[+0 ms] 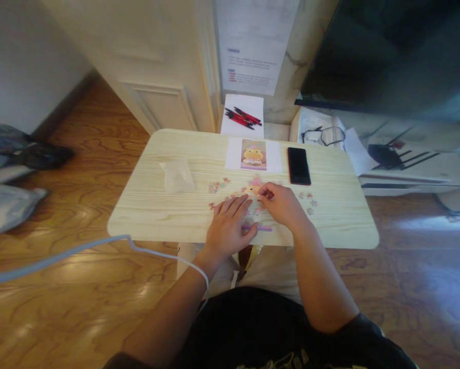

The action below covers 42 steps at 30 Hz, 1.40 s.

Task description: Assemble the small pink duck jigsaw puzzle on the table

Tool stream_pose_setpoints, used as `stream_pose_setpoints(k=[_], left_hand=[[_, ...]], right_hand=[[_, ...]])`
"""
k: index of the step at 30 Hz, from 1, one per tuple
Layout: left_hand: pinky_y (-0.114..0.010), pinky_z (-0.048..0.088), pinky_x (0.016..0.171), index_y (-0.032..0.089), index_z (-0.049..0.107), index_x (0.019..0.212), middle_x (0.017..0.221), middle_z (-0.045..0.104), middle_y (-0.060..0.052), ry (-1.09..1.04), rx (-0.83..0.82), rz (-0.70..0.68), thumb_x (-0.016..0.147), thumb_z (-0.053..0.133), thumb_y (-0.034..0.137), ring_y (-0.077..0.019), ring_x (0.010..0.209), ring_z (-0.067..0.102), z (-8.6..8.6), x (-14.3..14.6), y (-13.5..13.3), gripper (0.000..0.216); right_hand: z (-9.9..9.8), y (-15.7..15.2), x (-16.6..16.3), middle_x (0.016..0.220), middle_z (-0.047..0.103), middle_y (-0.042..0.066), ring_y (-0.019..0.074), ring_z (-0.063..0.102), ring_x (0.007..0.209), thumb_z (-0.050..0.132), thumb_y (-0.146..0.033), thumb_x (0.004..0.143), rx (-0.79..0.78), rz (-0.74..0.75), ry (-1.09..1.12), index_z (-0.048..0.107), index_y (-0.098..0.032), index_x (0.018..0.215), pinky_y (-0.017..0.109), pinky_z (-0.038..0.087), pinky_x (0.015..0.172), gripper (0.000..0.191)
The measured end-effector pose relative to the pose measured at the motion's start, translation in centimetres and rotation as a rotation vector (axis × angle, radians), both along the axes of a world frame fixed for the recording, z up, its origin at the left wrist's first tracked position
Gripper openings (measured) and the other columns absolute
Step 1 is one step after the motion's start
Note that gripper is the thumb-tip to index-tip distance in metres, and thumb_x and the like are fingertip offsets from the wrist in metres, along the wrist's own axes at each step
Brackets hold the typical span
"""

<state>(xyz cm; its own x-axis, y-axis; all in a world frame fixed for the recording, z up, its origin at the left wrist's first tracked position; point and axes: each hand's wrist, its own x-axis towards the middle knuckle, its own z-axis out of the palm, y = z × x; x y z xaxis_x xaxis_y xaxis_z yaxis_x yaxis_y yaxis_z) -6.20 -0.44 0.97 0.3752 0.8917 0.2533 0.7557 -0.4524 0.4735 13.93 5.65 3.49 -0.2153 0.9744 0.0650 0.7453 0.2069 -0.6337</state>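
Note:
A partly assembled jigsaw puzzle [252, 189], with pink and yellow parts showing, lies on a pale wood-grain table [149, 215]. Spread flat over its left side is my left hand [230, 225], fingers stretched out and hiding part of it. My right hand [284, 205] is at the puzzle's right side, thumb and fingertips pinched together; what is between them is too small to make out. A purple strip [264, 228] of the puzzle shows near my left thumb. Loose puzzle pieces [215, 187] lie to the left, and more loose pieces [310, 203] to the right.
Behind the puzzle lies a printed sheet [253, 155] with a yellow character, beside a black phone [298, 166]. A whitish packet [178, 176] is at the left. Red-and-black pens [242, 118] rest on paper beyond the table. A pale cable [157, 252] crosses my left wrist.

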Motion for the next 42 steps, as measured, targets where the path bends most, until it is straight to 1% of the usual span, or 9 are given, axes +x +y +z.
stream_pose_setpoints(k=[4, 10, 15, 20, 24, 28, 34, 37, 42], left_hand=[[-0.055, 0.035, 0.12, 0.026, 0.056, 0.146, 0.156, 0.056, -0.008, 0.044, 0.002, -0.056, 0.091, 0.066, 0.043, -0.0337, 0.142, 0.05, 0.0, 0.1, 0.0, 0.057], [-0.056, 0.038, 0.117, 0.025, 0.061, 0.14, 0.15, 0.062, -0.008, 0.091, 0.036, -0.054, 0.093, 0.064, 0.042, -0.0342, 0.137, 0.053, -0.3, 0.3, 0.2, 0.05], [-0.056, 0.039, 0.115, 0.027, 0.063, 0.137, 0.147, 0.063, -0.009, 0.099, 0.07, -0.038, 0.091, 0.065, 0.041, -0.0349, 0.134, 0.055, -0.4, 0.4, 0.3, 0.047], [-0.056, 0.04, 0.114, 0.024, 0.062, 0.137, 0.147, 0.063, -0.011, 0.11, 0.072, -0.028, 0.092, 0.064, 0.042, -0.0353, 0.133, 0.056, -0.6, 0.3, 0.3, 0.048], [-0.057, 0.04, 0.113, 0.025, 0.059, 0.141, 0.15, 0.061, -0.01, 0.12, 0.071, -0.045, 0.091, 0.064, 0.043, -0.0366, 0.135, 0.055, -0.7, 0.2, 0.4, 0.053], [-0.059, 0.039, 0.113, 0.029, 0.057, 0.145, 0.152, 0.06, -0.009, 0.131, 0.067, -0.053, 0.09, 0.065, 0.043, -0.0378, 0.136, 0.054, -0.6, 0.4, 0.5, 0.057], [-0.059, 0.036, 0.116, 0.031, 0.054, 0.148, 0.156, 0.057, -0.008, 0.133, 0.046, -0.069, 0.09, 0.064, 0.043, -0.0374, 0.139, 0.052, -0.5, 0.5, 0.4, 0.06], [-0.059, 0.036, 0.116, 0.03, 0.053, 0.149, 0.156, 0.056, -0.008, 0.129, 0.036, -0.067, 0.091, 0.063, 0.045, -0.0377, 0.14, 0.051, -0.7, 0.6, 0.5, 0.061], [-0.06, 0.035, 0.116, 0.03, 0.054, 0.148, 0.157, 0.055, -0.007, 0.148, 0.037, -0.07, 0.091, 0.062, 0.046, -0.038, 0.141, 0.05, -0.8, 0.6, 0.7, 0.06]], right_hand=[[-1.1, -1.3, 1.1, 0.095, 0.078, 0.003, 0.0204, 0.068, 0.085, 0.065, -0.019, 0.094, -0.02, -0.082, -0.053, 0.072, -0.024, 0.099, 0.032, 0.049, 0.079, 0.01], [-1.6, -1.2, 0.5, 0.102, 0.079, 0.004, 0.023, 0.068, 0.098, 0.064, -0.021, 0.097, 0.072, -0.015, -0.135, 0.076, -0.025, 0.1, 0.035, 0.05, 0.089, 0.013], [-1.7, -1.0, 0.3, 0.111, 0.079, 0.007, 0.025, 0.068, 0.106, 0.067, -0.022, 0.096, 0.098, 0.028, -0.187, 0.076, -0.023, 0.112, 0.037, 0.05, 0.097, 0.019], [-1.7, -1.3, 0.3, 0.115, 0.078, 0.008, 0.0245, 0.068, 0.11, 0.068, -0.025, 0.097, 0.121, 0.05, -0.143, 0.074, -0.022, 0.118, 0.038, 0.049, 0.101, 0.022], [-1.4, -2.4, 0.8, 0.116, 0.076, 0.006, 0.0229, 0.067, 0.113, 0.067, -0.026, 0.099, 0.108, -0.005, -0.066, 0.075, -0.024, 0.114, 0.036, 0.049, 0.103, 0.018], [-1.0, -3.5, 3.4, 0.114, 0.075, 0.007, 0.0235, 0.066, 0.112, 0.06, -0.021, 0.099, 0.129, -0.105, -0.021, 0.076, -0.024, 0.114, 0.038, 0.051, 0.103, 0.022], [-1.3, -4.5, 10.6, 0.118, 0.072, 0.011, 0.0275, 0.066, 0.112, 0.051, -0.012, 0.094, 0.142, -0.354, -0.089, 0.077, -0.02, 0.113, 0.046, 0.051, 0.106, 0.033], [-1.4, -5.0, 12.6, 0.123, 0.071, 0.011, 0.0276, 0.065, 0.115, 0.054, -0.014, 0.093, 0.125, -0.366, -0.096, 0.076, -0.02, 0.119, 0.046, 0.05, 0.108, 0.034], [-1.6, -5.8, 12.6, 0.125, 0.07, 0.008, 0.0286, 0.062, 0.118, 0.066, -0.02, 0.089, 0.098, -0.313, -0.098, 0.077, -0.024, 0.117, 0.048, 0.049, 0.109, 0.03]])
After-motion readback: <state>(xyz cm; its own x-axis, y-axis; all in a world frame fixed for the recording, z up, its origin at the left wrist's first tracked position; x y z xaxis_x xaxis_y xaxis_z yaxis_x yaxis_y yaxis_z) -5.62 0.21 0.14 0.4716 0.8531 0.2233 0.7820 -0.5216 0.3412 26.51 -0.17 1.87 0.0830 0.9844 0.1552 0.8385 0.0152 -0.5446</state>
